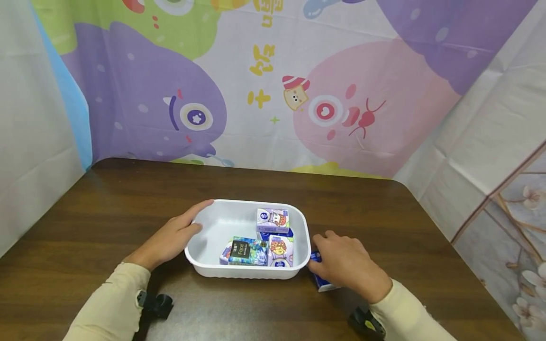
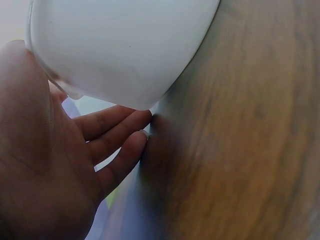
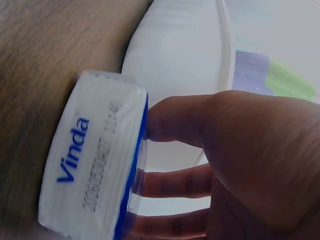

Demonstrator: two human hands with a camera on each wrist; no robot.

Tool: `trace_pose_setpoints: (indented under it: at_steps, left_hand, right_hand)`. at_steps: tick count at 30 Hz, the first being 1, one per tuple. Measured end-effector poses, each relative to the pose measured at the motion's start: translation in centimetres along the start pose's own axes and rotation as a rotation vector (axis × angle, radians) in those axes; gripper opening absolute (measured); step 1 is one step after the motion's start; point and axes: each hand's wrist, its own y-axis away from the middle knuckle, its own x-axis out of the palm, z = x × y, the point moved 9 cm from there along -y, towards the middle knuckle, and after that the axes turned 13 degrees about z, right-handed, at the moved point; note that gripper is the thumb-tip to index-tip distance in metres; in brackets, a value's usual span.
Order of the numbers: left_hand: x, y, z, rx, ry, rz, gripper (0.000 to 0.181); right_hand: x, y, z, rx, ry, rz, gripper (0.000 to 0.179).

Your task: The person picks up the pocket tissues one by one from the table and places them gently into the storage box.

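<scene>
A white plastic basin (image 1: 247, 272) stands on the table in front of me. My left hand (image 1: 170, 237) is at its left end, thumb at the rim; in the left wrist view the fingers (image 2: 115, 175) extend nearly straight along the outside. Just right of the basin, my right hand (image 1: 347, 263) holds a blue and white Vinda tissue pack (image 3: 85, 155) by its blue face, low over the table. Inside the basin, a lilac cartoon tissue pack (image 1: 273, 220) lies on a dark blue one. Nearer are a green-blue Face pack (image 1: 247, 252) and another cartoon pack (image 1: 280, 251).
The brown wooden table (image 1: 362, 203) reaches back to a cartoon-printed cloth (image 1: 256, 142). White cloth (image 1: 38, 142) hangs at the left, and a flower-patterned cloth (image 1: 516, 246) at the right. Dark wrist cameras (image 1: 159, 305) are strapped below both hands.
</scene>
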Motion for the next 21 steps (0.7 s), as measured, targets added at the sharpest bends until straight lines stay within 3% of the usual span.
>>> trace_pose_setpoints:
  at_steps: [8, 21]
  left_hand:
    - [0.12, -0.21, 0.30, -0.011, 0.003, 0.005, 0.057]
    - [-0.05, 0.15, -0.08, -0.006, -0.005, -0.001, 0.057]
  right_hand:
    - [-0.50, 0.23, -0.07, -0.016, -0.003, -0.066, 0.034]
    - [-0.73, 0.13, -0.02, -0.027, -0.021, -0.100, 0.028]
